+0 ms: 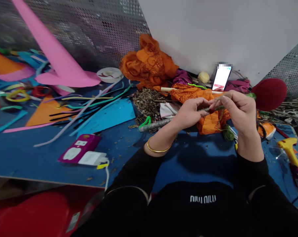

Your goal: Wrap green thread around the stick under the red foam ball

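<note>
Left hand and right hand, close together, both pinched on a grey wrapped stem held level just above the orange cloth. Red ball right of the cloth; phone behind it; yellow glue gun further right.

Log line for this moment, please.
left hand: grips stick | right hand: pinches same stick | nearby: orange cloth, glue gun, phone | surface: blue table
</note>
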A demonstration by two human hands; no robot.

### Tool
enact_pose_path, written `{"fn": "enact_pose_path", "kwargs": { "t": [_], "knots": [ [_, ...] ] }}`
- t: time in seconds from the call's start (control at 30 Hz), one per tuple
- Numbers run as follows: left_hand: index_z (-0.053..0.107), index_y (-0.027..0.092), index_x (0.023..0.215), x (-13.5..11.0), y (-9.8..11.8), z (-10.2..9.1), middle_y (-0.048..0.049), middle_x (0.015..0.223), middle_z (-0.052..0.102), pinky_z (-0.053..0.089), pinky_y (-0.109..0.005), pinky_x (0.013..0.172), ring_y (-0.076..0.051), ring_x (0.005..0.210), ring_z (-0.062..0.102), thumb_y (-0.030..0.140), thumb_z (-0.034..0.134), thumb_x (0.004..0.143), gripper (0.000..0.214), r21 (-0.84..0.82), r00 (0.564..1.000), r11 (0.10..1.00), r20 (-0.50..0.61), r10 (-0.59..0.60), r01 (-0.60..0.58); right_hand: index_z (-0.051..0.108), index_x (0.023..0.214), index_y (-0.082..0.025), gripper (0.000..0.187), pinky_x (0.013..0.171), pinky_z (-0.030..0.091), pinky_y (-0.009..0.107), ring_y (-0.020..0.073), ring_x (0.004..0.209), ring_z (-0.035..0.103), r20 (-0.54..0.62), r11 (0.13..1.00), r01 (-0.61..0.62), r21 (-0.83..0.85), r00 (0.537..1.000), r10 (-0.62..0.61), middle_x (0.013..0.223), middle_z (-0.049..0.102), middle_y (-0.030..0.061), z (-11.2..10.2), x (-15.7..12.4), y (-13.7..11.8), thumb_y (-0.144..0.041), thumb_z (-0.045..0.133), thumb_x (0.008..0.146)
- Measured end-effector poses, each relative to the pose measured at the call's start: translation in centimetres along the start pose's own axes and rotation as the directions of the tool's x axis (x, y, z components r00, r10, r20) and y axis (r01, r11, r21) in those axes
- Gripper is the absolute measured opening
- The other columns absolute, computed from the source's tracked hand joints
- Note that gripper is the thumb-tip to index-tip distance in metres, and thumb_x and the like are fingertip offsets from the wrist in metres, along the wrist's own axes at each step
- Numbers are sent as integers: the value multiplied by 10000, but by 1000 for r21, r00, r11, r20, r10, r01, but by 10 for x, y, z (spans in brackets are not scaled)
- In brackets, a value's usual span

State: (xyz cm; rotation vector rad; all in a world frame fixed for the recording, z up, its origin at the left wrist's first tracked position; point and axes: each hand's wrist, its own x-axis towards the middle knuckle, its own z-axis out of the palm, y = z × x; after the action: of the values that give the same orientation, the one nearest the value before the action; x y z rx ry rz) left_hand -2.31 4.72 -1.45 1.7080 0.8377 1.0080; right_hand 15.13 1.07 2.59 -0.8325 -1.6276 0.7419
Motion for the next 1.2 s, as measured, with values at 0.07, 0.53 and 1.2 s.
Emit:
{"fn": "enact_pose_path", "kwargs": {
  "t": [0.07, 0.53, 1.2],
  "knots": [
    [684, 157, 829, 0, -2, 1, -16, 894, 742, 570, -335, 896, -191, 899, 698, 95, 661, 743, 109, 52, 1000, 999, -8, 3, -3, 731, 738, -242, 352, 719, 602, 326, 159, 729, 701, 23, 1000, -8, 9, 1000, 8, 716, 712, -3, -2, 1, 3, -519, 666, 946],
    [741, 158, 1047, -10, 0, 14, -70, 1031, 802, 546, -300, 839, -217, 942, 740, 100, 562, 864, 262, 583, 989, 803, 7, 149, -125, 743, 775, -216, 274, 832, 601, 329, 157, 776, 741, -191, 988, -63, -139, 981, 36, 728, 760, -6, 3, 13, 31, -389, 644, 963],
    [742, 161, 1206, -6, -11, 2, -105, 1135, 780, 566, -328, 861, -226, 1005, 732, 122, 520, 940, 349, 758, 903, 549, 120, 413, -352, 658, 703, -193, 224, 769, 563, 274, 130, 822, 725, -228, 987, -147, -58, 965, 130, 804, 751, 14, -15, 14, 24, -247, 665, 920]
  ]
}}
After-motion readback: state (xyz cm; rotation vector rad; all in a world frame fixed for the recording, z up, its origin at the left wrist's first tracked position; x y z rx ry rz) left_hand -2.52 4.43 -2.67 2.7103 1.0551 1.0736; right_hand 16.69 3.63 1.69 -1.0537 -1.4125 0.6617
